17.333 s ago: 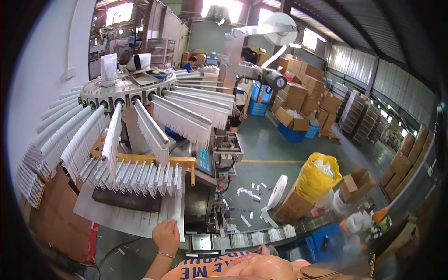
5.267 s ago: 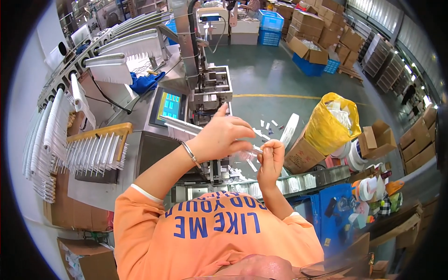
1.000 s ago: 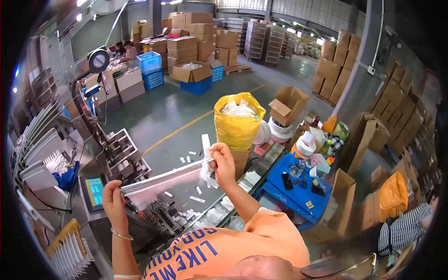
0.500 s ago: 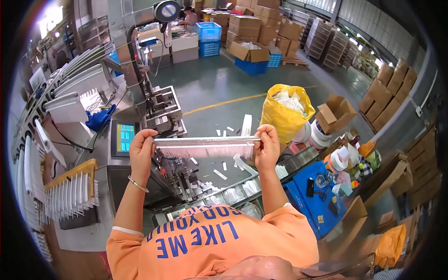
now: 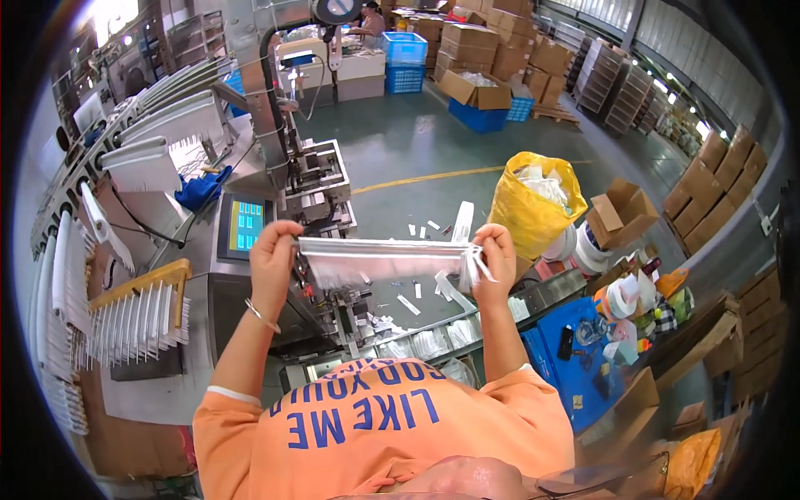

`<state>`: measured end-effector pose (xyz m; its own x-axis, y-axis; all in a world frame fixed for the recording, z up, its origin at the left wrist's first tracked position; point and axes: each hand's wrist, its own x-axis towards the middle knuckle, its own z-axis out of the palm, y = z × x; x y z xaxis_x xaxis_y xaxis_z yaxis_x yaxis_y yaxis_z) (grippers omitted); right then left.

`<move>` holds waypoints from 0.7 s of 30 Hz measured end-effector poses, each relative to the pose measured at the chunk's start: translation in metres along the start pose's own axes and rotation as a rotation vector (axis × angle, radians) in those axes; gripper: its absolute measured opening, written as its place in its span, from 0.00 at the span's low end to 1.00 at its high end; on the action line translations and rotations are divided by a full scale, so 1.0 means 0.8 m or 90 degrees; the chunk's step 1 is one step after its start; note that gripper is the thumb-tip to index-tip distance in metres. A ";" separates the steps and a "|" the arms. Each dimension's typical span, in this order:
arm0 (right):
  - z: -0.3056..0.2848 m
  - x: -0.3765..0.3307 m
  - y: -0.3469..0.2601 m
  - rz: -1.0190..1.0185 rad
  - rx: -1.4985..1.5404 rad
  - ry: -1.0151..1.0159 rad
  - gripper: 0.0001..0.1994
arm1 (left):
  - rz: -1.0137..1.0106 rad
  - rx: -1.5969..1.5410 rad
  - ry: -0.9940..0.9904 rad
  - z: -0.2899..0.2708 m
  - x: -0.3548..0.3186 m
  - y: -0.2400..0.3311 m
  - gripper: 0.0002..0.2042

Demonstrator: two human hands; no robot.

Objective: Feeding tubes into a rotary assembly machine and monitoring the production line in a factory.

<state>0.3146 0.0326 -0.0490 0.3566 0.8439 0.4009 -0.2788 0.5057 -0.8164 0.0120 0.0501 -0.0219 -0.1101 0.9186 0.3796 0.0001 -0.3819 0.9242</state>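
Stretched level between my two hands is a long white strip (image 5: 379,248) with a thin, see-through pinkish sheet hanging below it; its exact kind I cannot make out. My left hand (image 5: 273,257) pinches one end between thumb and fingers. At the other end my right hand (image 5: 497,260) is closed, and several narrow white bands (image 5: 475,265) dangle loosely beside its fingers. Beyond and below the strip is a metal machine (image 5: 321,187), partly hidden by it. A touch screen (image 5: 247,227) glows just left of my left hand.
At left, a wooden-framed rack (image 5: 140,321) holds thin white pieces, near hanging white rolls (image 5: 67,283). A yellow bag (image 5: 533,200) of white scraps stands right of centre. A blue table (image 5: 567,350) carries tools. Boxes (image 5: 475,46) are stacked far off, where a person (image 5: 371,25) sits.
The strip's right end has spread into loose white bands beside my right hand. Both hands still hold it. The surroundings have shifted rightward in the view.
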 end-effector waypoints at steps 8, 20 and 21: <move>0.010 0.011 0.001 0.040 0.095 -0.055 0.06 | -0.030 -0.033 -0.017 -0.013 0.006 -0.002 0.07; 0.012 0.011 -0.009 0.069 -0.057 -0.107 0.06 | -0.067 -0.085 -0.034 -0.021 0.007 0.004 0.08; 0.009 0.012 -0.011 0.058 -0.179 -0.160 0.08 | -0.060 -0.095 -0.044 -0.021 0.006 0.007 0.08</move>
<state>0.3139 0.0377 -0.0348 0.1022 0.9184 0.3822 -0.0313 0.3870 -0.9215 -0.0050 0.0511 -0.0159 -0.0339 0.9537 0.2989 -0.1546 -0.3005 0.9412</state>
